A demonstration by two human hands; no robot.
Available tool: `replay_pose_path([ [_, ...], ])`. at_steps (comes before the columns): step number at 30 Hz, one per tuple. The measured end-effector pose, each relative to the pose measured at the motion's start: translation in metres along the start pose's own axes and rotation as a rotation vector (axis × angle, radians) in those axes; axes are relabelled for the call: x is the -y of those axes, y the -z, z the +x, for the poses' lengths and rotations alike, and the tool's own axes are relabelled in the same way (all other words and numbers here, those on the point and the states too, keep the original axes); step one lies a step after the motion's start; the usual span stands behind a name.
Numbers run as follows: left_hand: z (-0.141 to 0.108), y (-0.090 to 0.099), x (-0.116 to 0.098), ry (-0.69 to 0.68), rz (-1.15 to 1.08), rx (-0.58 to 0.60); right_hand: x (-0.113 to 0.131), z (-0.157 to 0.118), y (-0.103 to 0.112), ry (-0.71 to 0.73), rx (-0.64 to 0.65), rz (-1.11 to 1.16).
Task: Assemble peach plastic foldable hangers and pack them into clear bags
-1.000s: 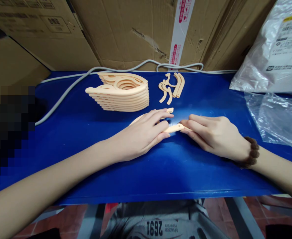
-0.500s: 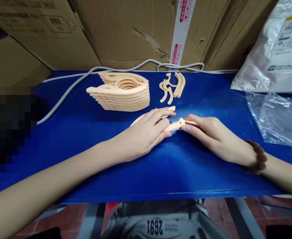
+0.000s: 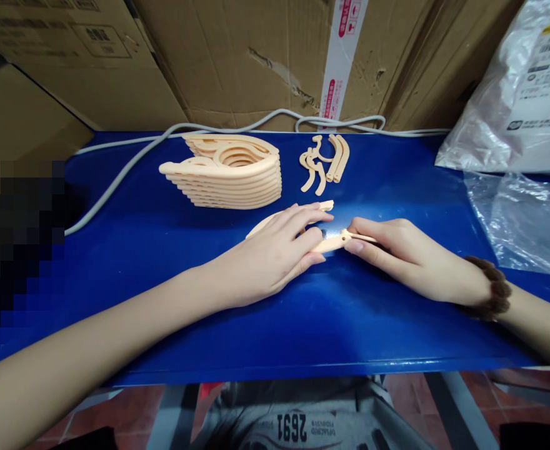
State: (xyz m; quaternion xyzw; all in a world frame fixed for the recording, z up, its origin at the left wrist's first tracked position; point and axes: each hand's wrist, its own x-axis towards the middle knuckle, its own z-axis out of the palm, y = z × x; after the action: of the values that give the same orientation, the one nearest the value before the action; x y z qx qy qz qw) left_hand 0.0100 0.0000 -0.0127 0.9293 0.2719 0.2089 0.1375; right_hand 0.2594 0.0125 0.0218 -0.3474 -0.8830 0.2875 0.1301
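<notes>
My left hand (image 3: 282,253) lies over a cream plastic folding hanger (image 3: 327,244), gripping it between thumb and fingers. Much of the hanger is hidden under the palm; one curved edge shows at the left and a tip beyond the fingertips. Closed in a pinch, my right hand (image 3: 399,256) holds a thin cream hanger part (image 3: 363,237) against the hanger's near right end, by a small hole. Most of that thin part is covered by the fingers. Behind my left hand is a stack of cream folding hangers (image 3: 232,181).
Several loose cream hooks and curved arms (image 3: 324,164) lie right of the stack. A white cable (image 3: 129,172) runs along the back of the blue table (image 3: 256,350). Cardboard boxes (image 3: 232,62) stand behind. Plastic bags (image 3: 509,112) are at the right.
The hanger's near right end has shifted slightly right and down, with my right hand following. Both hands keep their grip, and the stack and loose parts stay put.
</notes>
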Motion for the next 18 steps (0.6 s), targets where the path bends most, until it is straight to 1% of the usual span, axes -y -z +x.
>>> replay_pose_path([
  [7,-0.0005,0.0012,0.0002,-0.020,0.005,0.005,-0.0040,-0.0057,-0.0029,0.054,-0.027,-0.270],
  [11,-0.0006,0.0007,0.0012,-0.029,0.012,0.016,-0.0062,-0.0075,-0.0059,0.140,-0.064,-0.397],
  [18,-0.0013,0.0009,0.0033,-0.024,-0.014,0.038,-0.0071,-0.0076,-0.0086,0.302,-0.166,-0.640],
])
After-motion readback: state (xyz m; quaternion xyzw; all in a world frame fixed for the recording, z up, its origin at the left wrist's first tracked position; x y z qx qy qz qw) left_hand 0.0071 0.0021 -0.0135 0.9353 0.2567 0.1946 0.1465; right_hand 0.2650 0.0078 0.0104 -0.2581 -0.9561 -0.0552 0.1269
